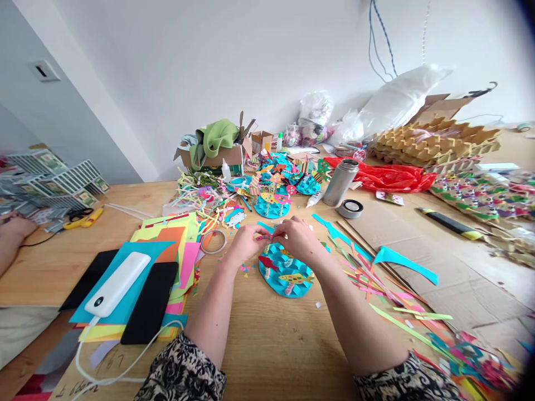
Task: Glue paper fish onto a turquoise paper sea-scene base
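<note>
My left hand (243, 245) and my right hand (298, 238) meet over the far part of a round blue egg-carton base (278, 285). Between their fingertips is a small pink paper fish (263, 237), and both hands pinch it. On the base stand paper fish: a red fish (268, 263) at the left and a yellow spotted fish (296, 278) near the front, each on a pale fuzzy stem. My wrists and fingers hide part of the base's far side. A roll of tape (213, 233) lies left of my left hand.
Behind stands a finished-looking blue base (271, 210) with fish. A steel flask (340, 182) and its lid (350, 208) are at the right, near a cutter knife (449, 223) and paper strips. Left are coloured papers, a power bank (119, 283), a phone (150, 301) and another person's hand (16, 228).
</note>
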Demonstrator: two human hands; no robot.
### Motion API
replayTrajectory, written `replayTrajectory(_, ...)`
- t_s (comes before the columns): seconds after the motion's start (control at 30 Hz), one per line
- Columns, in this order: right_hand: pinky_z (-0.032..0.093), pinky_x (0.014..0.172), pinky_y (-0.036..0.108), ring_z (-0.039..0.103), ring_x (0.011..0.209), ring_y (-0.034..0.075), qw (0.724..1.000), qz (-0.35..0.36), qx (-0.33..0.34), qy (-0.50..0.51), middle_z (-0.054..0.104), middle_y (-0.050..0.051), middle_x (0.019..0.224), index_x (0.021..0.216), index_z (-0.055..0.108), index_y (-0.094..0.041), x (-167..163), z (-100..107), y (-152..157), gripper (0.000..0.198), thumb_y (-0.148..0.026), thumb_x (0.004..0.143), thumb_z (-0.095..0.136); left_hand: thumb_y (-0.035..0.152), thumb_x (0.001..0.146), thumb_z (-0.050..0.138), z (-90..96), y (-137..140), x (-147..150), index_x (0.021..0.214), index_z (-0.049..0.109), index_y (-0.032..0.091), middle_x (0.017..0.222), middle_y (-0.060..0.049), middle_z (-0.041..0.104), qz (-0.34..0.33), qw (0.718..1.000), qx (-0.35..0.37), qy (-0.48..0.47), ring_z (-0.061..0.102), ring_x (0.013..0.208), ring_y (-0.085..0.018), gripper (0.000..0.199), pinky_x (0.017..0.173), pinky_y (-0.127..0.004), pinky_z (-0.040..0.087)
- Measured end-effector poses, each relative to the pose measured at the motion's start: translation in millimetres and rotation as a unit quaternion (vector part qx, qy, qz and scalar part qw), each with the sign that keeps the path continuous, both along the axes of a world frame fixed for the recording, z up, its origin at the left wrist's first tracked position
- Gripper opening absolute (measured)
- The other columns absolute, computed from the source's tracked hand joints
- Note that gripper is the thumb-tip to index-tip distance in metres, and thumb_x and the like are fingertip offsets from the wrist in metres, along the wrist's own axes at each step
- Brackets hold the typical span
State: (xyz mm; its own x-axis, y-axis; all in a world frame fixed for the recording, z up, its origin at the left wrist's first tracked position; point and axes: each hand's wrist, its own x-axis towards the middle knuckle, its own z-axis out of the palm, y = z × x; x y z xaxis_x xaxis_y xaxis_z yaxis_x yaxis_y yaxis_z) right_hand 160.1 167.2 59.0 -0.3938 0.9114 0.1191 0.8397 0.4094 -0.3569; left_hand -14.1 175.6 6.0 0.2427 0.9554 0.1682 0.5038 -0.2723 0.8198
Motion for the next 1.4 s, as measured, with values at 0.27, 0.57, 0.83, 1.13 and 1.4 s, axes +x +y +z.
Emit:
replayTrajectory(0.27,0.034,0.076,0.029,0.055,0.091,0.021,1.0,0.001,0.008,0.0,0.07,0.004,0.082,0.078,0.075,-0.022,1.9,-3.2,1.3,0.017,-0.014,0.08,0.061,0.026,0.074,0.07,9.0,-4.3,4.4,0.085,0.073,0.017,0.086,-0.005,0.074,-0.013,1.0,0.004,0.002,0.067,0.083,-0.02,0.015,0.079,-0.029,0.049)
replayTrajectory(0.57,0.034,0.077,0.029,0.055,0.092,0.021,1.0,0.001,0.007,-0.007,0.071,0.005,0.084,0.08,0.075,-0.022,1.6,-2.8,0.8,0.017,-0.015,0.08,0.06,0.03,0.075,0.07,1.5,-1.4,4.0,0.081,0.071,0.015,0.082,-0.006,0.072,-0.02,1.0,0.008,-0.014,0.065,0.079,-0.019,0.016,0.074,-0.028,0.049)
replayTrajectory(0.83,0.033,0.077,0.029,0.055,0.093,0.022,1.0,0.003,0.01,-0.019,0.071,0.004,0.084,0.08,0.075,-0.022,1.3,-3.7,1.4,0.016,-0.015,0.081,0.061,0.023,0.074,0.068,-2.6,-0.2,4.3,0.081,0.07,0.015,0.081,-0.005,0.071,-0.023,0.999,0.001,-0.024,0.066,0.08,-0.018,0.011,0.072,-0.026,0.051)
replayTrajectory(1.13,0.032,0.075,0.03,0.054,0.093,0.022,1.0,0.0,0.007,-0.018,0.071,0.005,0.086,0.078,0.075,-0.022,0.4,-3.4,1.6,0.017,-0.017,0.081,0.059,0.023,0.073,0.069,-0.2,-0.6,4.6,0.079,0.069,0.015,0.08,-0.005,0.071,-0.019,0.999,0.001,-0.026,0.065,0.078,-0.018,0.01,0.072,-0.026,0.05)
replayTrajectory(1.4,0.032,0.075,0.03,0.055,0.094,0.022,1.0,0.001,0.016,-0.027,0.071,0.005,0.087,0.081,0.075,-0.022,0.3,-4.5,1.7,0.016,-0.017,0.082,0.06,0.033,0.073,0.072,3.7,-2.0,5.6,0.081,0.07,0.015,0.08,-0.005,0.072,-0.011,0.999,-0.012,-0.039,0.065,0.077,-0.018,0.02,0.072,-0.027,0.049)
